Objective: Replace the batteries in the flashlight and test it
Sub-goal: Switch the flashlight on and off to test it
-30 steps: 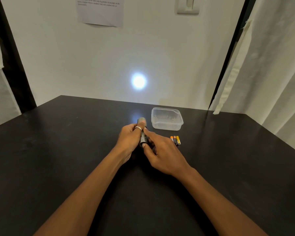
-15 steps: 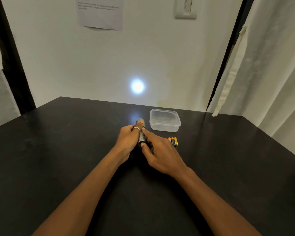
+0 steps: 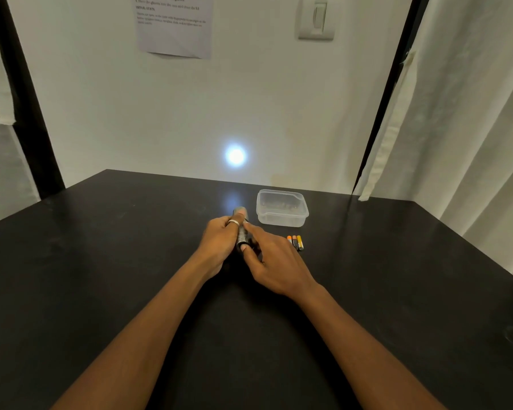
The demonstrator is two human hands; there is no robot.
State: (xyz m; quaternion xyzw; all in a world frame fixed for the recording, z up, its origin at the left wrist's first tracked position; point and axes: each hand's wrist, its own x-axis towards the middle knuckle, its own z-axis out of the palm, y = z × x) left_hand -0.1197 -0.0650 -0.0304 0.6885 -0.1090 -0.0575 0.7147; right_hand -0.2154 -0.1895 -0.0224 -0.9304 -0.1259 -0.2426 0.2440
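A small grey flashlight (image 3: 242, 234) points away from me over the black table (image 3: 101, 261). It is lit and throws a bright spot (image 3: 235, 155) on the white wall. My left hand (image 3: 219, 241), with a ring on one finger, grips its barrel from the left. My right hand (image 3: 271, 263) pinches the rear part of the flashlight with index finger and thumb. Three small batteries (image 3: 295, 242) lie side by side on the table just right of my right hand.
A clear plastic container (image 3: 282, 207) stands behind the batteries, near the wall. A paper sheet (image 3: 175, 25) and a light switch (image 3: 317, 19) hang on the wall. White curtains (image 3: 471, 128) close the right side.
Both hands keep hold of the lit flashlight. The view has tilted down a little, so the light spot sits lower in the frame.
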